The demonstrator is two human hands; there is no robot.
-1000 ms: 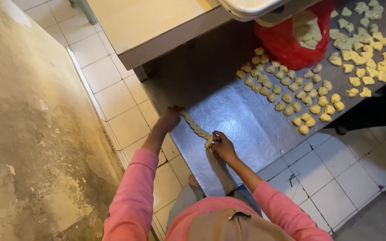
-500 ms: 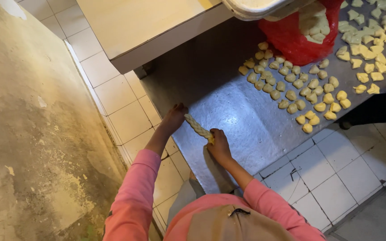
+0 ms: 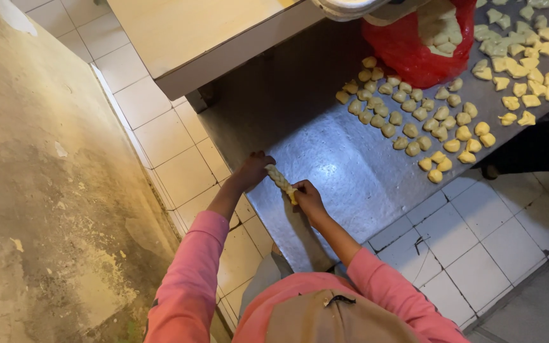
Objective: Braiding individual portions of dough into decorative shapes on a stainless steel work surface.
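A short twisted rope of pale yellow dough (image 3: 280, 180) is stretched between my two hands, just above the near left corner of a shiny metal table (image 3: 325, 159). My left hand (image 3: 253, 170) pinches its far end. My right hand (image 3: 306, 197) grips the near end. Both arms wear pink sleeves. Several small rounded dough pieces (image 3: 408, 114) lie in rows on the table farther right.
A red plastic bag (image 3: 414, 44) with dough sits at the table's back. More flat folded dough pieces (image 3: 522, 57) lie at the far right. A cream cabinet top (image 3: 192, 32) stands behind. White floor tiles surround the table; a rough wall is on the left.
The dough rope has got shorter and more tightly twisted as my hands drew closer together. The view has shifted slightly.
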